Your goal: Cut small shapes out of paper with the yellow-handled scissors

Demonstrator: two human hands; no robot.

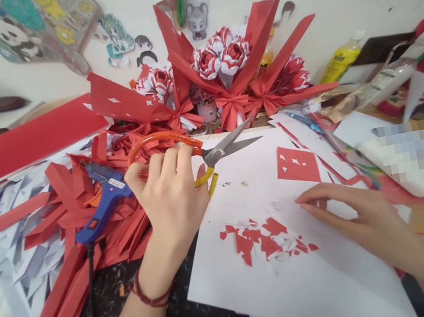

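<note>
At the left of the white sheet [302, 295], your left hand [171, 193] clasps the spread scissors [215, 153]; mid-sheet lie red scraps [270, 246]; farther right, the red square [297, 165]; at the sheet's right, keep your empty right hand [359, 212], fingers loosely parted, clear of the blades [239, 146].

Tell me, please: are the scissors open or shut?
Open: the scissors in the left hand show their two blades spread apart, with a gap between the tips.
</note>
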